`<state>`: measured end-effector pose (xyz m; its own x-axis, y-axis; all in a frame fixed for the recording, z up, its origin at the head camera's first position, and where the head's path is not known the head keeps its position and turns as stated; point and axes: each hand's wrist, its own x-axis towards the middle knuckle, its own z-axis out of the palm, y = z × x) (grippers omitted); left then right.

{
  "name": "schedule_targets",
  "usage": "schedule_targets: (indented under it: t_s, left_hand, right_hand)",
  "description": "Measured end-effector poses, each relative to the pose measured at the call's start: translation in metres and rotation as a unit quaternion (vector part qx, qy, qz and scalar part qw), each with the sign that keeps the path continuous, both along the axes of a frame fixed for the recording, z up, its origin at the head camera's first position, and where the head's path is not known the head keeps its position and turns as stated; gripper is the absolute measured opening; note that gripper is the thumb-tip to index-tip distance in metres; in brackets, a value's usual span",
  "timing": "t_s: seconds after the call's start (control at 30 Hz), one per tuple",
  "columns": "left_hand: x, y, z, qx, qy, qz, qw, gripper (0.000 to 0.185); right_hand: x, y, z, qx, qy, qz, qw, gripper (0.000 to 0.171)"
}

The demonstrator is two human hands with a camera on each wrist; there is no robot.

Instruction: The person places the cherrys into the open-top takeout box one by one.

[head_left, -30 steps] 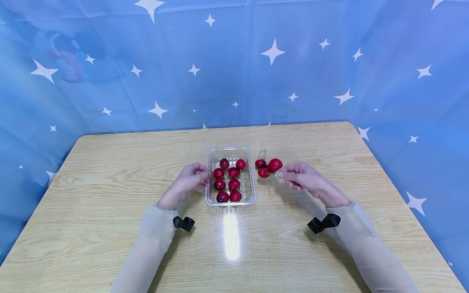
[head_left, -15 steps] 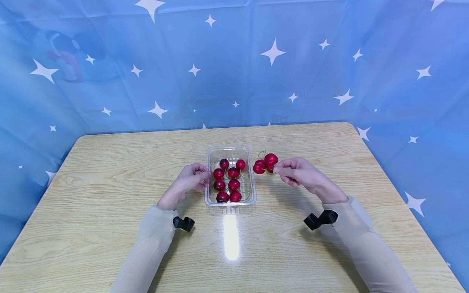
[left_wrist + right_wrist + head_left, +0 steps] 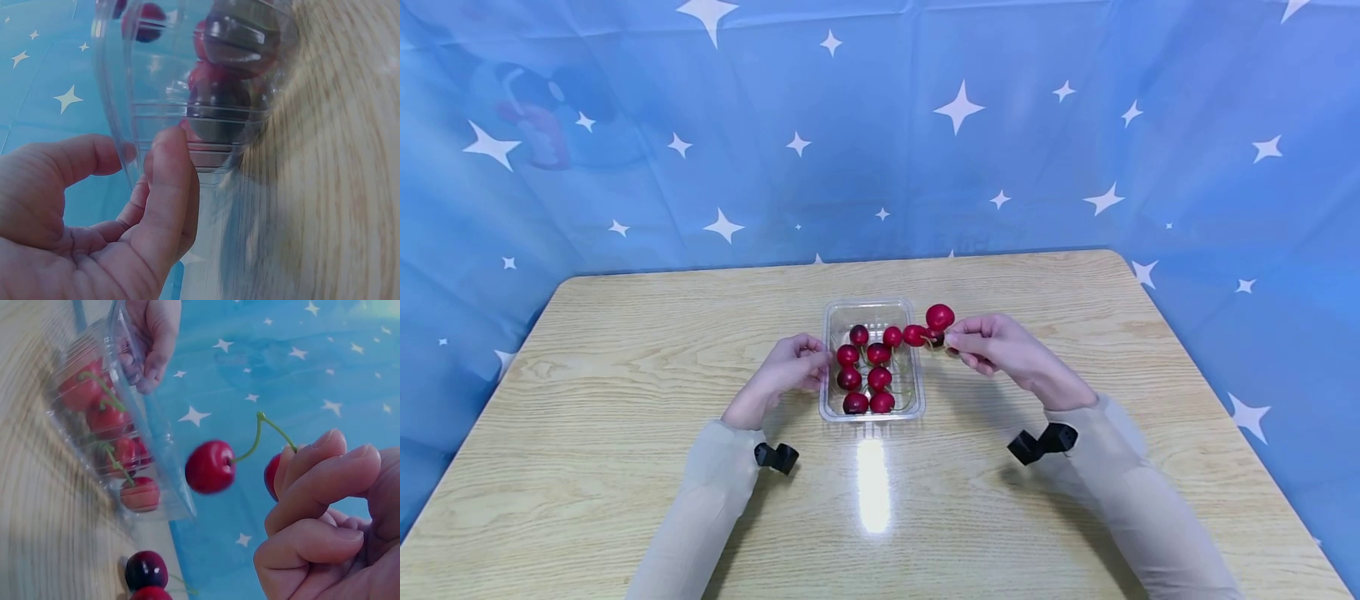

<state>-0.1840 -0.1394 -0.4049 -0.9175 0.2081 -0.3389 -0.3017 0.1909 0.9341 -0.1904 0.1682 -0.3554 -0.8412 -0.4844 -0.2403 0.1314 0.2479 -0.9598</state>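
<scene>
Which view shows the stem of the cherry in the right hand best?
Right wrist: the green stem curves from cherry to fingers. Head shows the cherry but no clear stem; left wrist shows only the tray.

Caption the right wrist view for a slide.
Right hand pinches red cherries by green stems beside the clear plastic tray.

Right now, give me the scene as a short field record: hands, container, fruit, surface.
left hand: fingers curled against the left wall of the clear plastic tray, holding it
right hand: grip pinches a cherry cluster by the stems, raised beside the tray's right rim
tray contents: seven red cherries inside
loose fruit: in the right wrist view, dark cherries lie on the table outside the tray
surface: wooden table
backdrop: blue cloth with white stars
</scene>
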Motion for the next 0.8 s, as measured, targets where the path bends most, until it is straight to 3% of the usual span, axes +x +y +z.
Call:
schedule_targets:
  t_s: [0.27, 0.6, 0.8]
  left_hand:
    - [-0.001, -0.001, -0.001, 0.004, -0.003, 0.002, 1.0, 0.017]
    - [-0.001, 0.0, 0.0, -0.001, 0.0, -0.001, 1.0, 0.017]
    - [-0.001, 0.0, 0.0, -0.004, -0.002, -0.001, 1.0, 0.017]
  right_hand:
    - [-0.001, -0.019, 0.002, 0.008, -0.01, 0.013, 1.0, 0.014]
    - [-0.004, -0.043, -0.006, 0.008, -0.026, 0.031, 0.999, 0.013]
    - [-0.006, -0.051, -0.015, 0.024, -0.024, 0.041, 0.999, 0.024]
